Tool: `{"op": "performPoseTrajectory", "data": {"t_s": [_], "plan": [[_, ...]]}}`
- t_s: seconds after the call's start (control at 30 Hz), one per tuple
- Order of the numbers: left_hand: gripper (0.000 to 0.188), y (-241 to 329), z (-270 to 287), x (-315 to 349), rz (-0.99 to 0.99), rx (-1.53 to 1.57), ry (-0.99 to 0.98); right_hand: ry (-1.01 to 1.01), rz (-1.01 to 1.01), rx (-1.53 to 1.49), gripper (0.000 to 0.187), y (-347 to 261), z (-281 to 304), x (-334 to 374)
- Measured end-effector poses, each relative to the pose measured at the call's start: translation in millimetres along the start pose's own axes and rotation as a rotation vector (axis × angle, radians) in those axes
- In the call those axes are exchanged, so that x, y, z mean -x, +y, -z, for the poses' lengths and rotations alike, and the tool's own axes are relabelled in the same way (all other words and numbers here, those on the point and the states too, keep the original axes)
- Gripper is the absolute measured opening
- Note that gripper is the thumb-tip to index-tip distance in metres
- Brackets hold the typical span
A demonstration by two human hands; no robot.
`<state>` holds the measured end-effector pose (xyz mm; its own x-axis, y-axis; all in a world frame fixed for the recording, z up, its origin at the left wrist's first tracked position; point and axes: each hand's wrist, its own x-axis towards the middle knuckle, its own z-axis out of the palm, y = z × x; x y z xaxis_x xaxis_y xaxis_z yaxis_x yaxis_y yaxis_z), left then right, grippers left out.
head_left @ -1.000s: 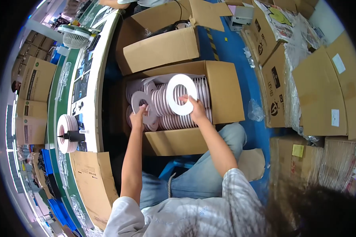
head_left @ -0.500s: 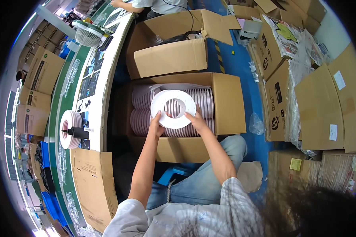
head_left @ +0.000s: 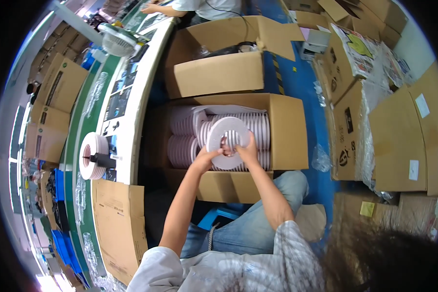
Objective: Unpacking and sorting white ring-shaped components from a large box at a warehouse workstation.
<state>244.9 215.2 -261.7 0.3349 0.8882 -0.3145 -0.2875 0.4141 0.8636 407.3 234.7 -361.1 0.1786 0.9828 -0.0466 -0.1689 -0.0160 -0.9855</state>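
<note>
Left hand and right hand are both closed on one flat white ring, the left at its lower-left edge, the right at its lower-right. Fingertips show through the ring's hole; whose, I cannot tell. The ring is tilted above the near right part of an open carton, over packed rows of similar rings. The carton's near wall runs under the forearms, and its right flap leans outward. On the left, a dark gap parts the carton from the white worktable's edge; behind, a second open carton stands close. More room lies rightward: a strip of blue floor between the flap and the stacked boxes, with a clear plastic bag on it. The person's right knee sits just beside the near right corner.
</note>
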Motion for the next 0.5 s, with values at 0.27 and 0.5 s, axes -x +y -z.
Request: {"op": "performPoseTrajectory", "data": {"t_s": [0.27, 0.5], "plan": [[0.064, -5, -34, 1, -0.578, -1.196, 0.887, 0.193, 0.107, 0.229, 0.072, -26, -3, 21], [0.045, 163, -37, 8, -0.873, -1.485, 0.791, -0.119, 0.005, -0.474, 0.041, -22, -7, 19]]}}
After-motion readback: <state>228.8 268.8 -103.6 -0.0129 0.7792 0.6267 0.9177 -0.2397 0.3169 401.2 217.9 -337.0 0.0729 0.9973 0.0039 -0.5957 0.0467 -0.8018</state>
